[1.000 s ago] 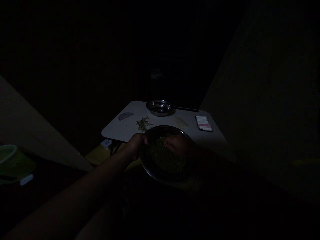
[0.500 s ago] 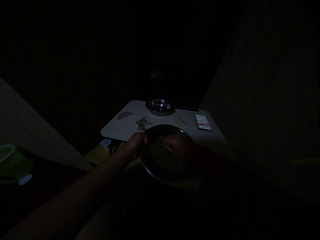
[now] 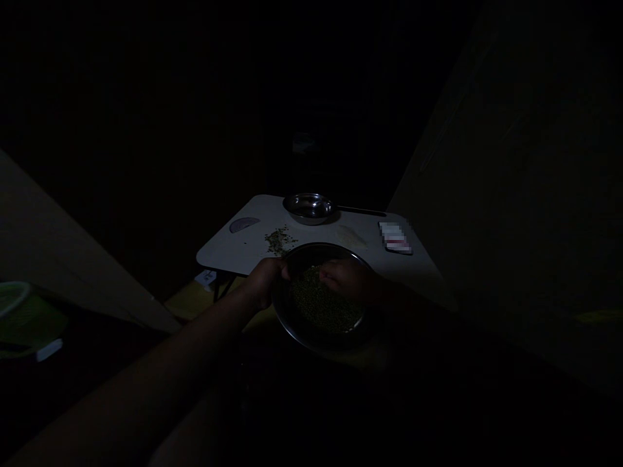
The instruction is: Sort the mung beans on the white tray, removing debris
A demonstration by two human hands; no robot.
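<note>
The scene is very dark. My left hand (image 3: 264, 281) grips the left rim of a round steel plate (image 3: 298, 329) that holds a layer of small green grains (image 3: 324, 309). My right hand (image 3: 348, 280) lies over the grains at the plate's far side, fingers curled down into them; what they pinch, if anything, is hidden. The plate is held at the near edge of a small white table (image 3: 233, 250).
On the table lie a little heap of picked green bits (image 3: 278, 240), a pale heap (image 3: 351, 237), a small steel bowl (image 3: 308, 207), a dark long handle (image 3: 363, 211), a purplish half-round piece (image 3: 244, 224) and a white-red packet (image 3: 396, 237). A green basket (image 3: 22, 318) sits at far left.
My right hand has shifted slightly over the grains. The plate and my left hand have barely moved.
</note>
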